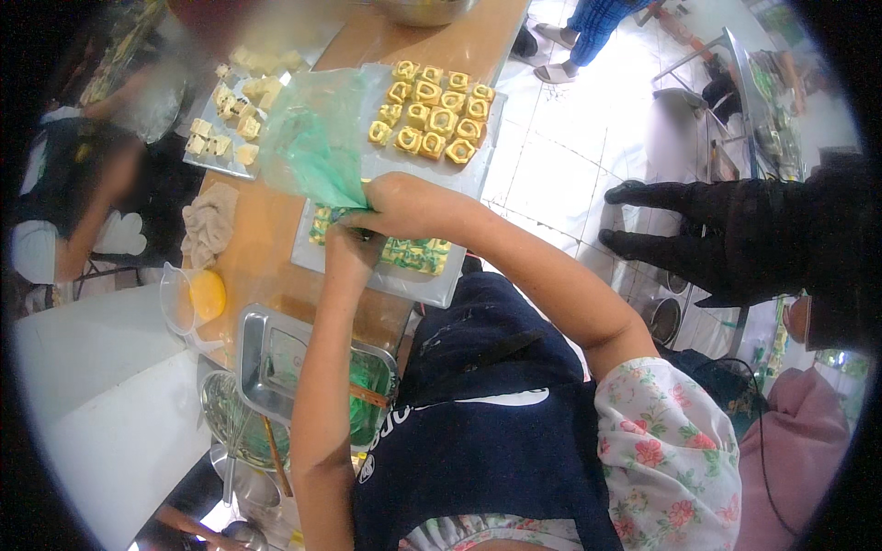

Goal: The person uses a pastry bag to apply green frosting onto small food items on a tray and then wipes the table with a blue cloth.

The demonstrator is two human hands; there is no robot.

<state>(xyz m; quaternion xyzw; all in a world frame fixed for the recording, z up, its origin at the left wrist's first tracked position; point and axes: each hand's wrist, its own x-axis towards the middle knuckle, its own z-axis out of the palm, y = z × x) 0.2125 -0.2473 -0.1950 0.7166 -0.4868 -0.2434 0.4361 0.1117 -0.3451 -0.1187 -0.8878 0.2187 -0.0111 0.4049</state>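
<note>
Over the tray (435,288) of green-streaked squares (418,257), the right hand (401,204)'s fingers clasp the narrow end of a green bag (317,133), likely soft, slippery, best held there; the left hand (352,246)'s grip cannot be told.

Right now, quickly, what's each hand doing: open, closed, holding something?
Left hand: close to the right, partly hidden; its grip cannot be told.
Right hand: closed on the green plastic bag.
</note>
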